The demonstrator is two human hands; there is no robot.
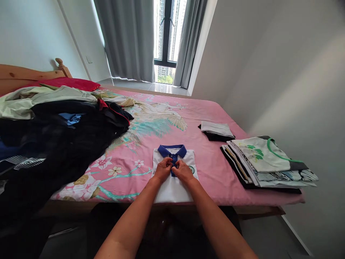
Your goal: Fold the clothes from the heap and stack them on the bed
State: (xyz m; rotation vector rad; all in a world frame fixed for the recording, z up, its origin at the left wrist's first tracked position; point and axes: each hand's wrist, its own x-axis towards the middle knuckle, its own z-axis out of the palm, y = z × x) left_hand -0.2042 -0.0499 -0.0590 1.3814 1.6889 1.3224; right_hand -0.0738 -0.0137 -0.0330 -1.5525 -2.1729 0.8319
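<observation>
A white polo shirt [172,190] with a blue collar and blue button placket lies folded into a rectangle at the front edge of the bed. Over its chest, my left hand [163,169] pinches the left side of the placket. My right hand [183,170] pinches the opposite side, its fingertips close to those of the left. A round green badge shows on the shirt beside my right hand. The fingers cover part of the placket, so the buttons under them are mostly hidden.
The bed [210,162] has a pink floral sheet. A loose heap of dark and pale clothes [81,140] covers its left side. On the right are a tall stack of folded shirts [269,162] and a smaller folded pile [217,129]. Grey curtains [129,39] hang beyond.
</observation>
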